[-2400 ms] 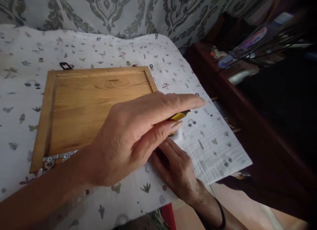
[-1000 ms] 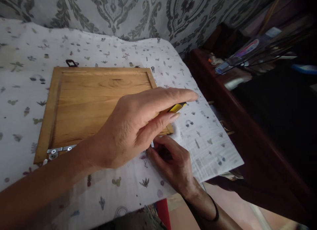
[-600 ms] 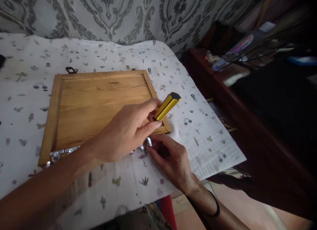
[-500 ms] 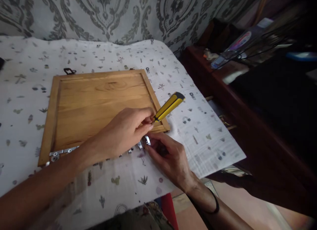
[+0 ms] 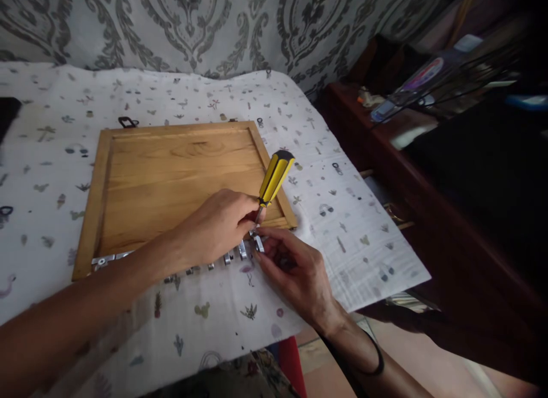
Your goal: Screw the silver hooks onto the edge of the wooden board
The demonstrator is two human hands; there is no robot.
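My left hand [image 5: 222, 221] pinches the thin shaft of a yellow and black screwdriver [image 5: 276, 178]. Its handle points up and leans a little to the right, while its tip end is down at a small silver metal hook [image 5: 259, 243]. That hook is between the fingertips of my right hand [image 5: 299, 272], at the front edge of a framed wooden board [image 5: 175, 181]. Several similar metal hooks [image 5: 242, 250] line the same edge, partly hidden by my left hand and forearm. Whether the tip sits in a screw is too small to tell.
Beneath the board, a white patterned cloth [image 5: 342, 238] covers the table. A black metal loop [image 5: 128, 122] sticks out at the board's far edge. To the right stands dark red furniture [image 5: 428, 181] with a clear plastic bottle [image 5: 411, 84]. A dark object [image 5: 7, 115] lies far left.
The screwdriver has swung more upright, its handle moving left, and more of its shaft shows. My right hand still holds the metal hook. The view has shifted slightly.
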